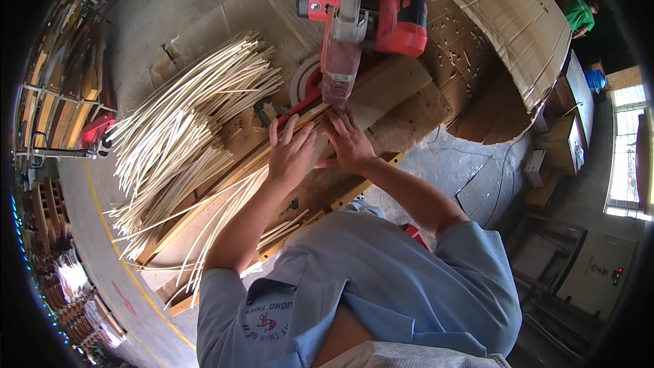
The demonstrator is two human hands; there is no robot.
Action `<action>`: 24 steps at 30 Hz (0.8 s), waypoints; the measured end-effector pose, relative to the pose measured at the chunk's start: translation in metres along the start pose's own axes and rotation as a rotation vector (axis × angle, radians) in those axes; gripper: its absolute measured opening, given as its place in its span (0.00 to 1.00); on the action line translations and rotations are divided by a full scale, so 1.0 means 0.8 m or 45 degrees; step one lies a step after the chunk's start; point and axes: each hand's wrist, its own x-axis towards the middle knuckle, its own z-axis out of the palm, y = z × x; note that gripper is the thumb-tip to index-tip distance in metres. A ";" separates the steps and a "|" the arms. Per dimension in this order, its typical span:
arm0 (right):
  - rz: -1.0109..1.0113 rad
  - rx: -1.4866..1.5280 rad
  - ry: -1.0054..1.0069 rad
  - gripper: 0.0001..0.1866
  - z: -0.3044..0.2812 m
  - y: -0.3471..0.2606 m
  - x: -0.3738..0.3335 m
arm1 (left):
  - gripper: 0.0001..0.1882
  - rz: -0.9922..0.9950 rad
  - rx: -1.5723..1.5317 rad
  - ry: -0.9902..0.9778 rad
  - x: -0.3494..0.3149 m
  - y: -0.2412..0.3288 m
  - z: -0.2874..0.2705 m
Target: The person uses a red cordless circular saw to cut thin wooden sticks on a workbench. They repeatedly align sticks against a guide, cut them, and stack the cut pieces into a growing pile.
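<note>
A red and black miter saw (403,10) stands at the top centre, its blade guard (340,61) lowered just beyond my fingers. My left hand (291,152) curls over a long wooden strip (238,171), and a loose bunch of thin pale rods (221,208) runs up under its palm. Close on the right, my right hand (347,142) is bent with its fingertips pressed down by the guard. Its thumb points toward the left hand. Whatever lies beneath the right fingers is hidden. The rod ends near the blade cannot be seen either.
A large heap of pale rods (197,116) lies left of the strip. A big cardboard sheet (507,17) curves behind the saw, with scraps inside. Racks of wooden parts (68,88) line the left side. A person in green (579,16) is at the far right.
</note>
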 end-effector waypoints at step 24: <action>0.714 0.477 0.042 0.13 -0.017 0.102 0.022 | 0.19 -0.016 0.092 -0.056 0.013 0.001 0.034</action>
